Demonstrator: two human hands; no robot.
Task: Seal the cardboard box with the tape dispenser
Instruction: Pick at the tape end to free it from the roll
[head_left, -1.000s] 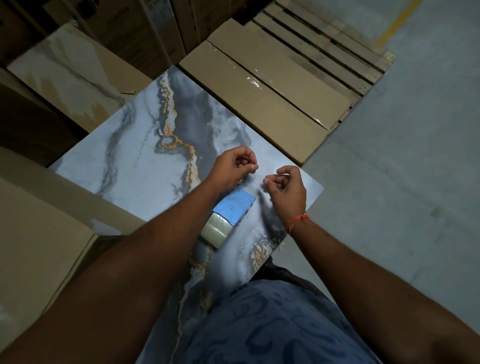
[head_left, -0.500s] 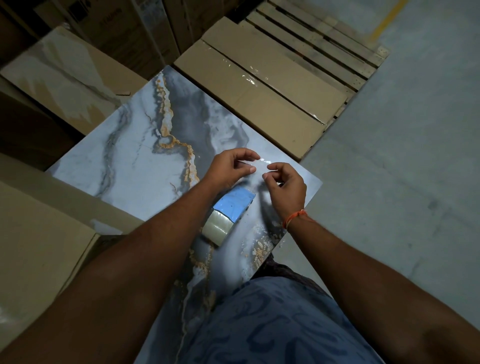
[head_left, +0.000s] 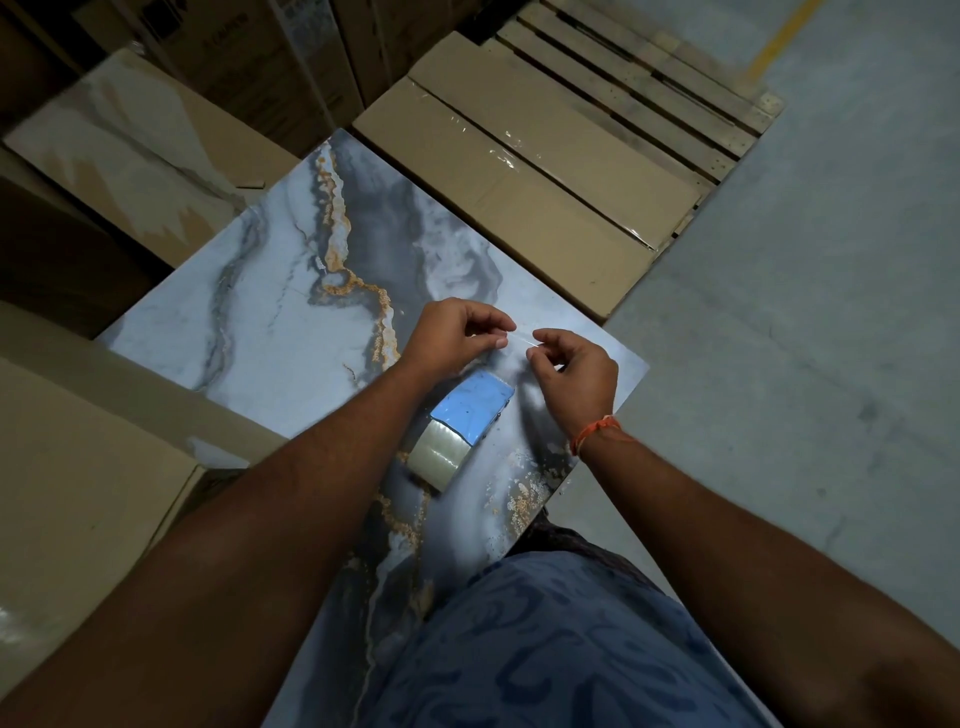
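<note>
A blue tape dispenser (head_left: 471, 409) with a clear tape roll (head_left: 437, 457) lies on a marble-patterned slab (head_left: 291, 312), just below my hands. My left hand (head_left: 453, 335) and my right hand (head_left: 574, 371) hover above it, a little apart. Each pinches one end of a thin clear strip of tape (head_left: 521, 338) stretched between the fingertips. A sealed cardboard box (head_left: 519, 208) with shiny tape along its seam lies beyond the slab.
A wooden pallet (head_left: 660, 98) carries the far boxes. More cardboard boxes stand at the left (head_left: 83, 467) and back left (head_left: 135, 156). Grey concrete floor (head_left: 810, 312) stretches on the right. An orange thread (head_left: 597, 431) circles my right wrist.
My two hands have drawn slightly apart, and a thin clear strip now shows stretched between their fingertips. The dispenser has not moved on the slab.
</note>
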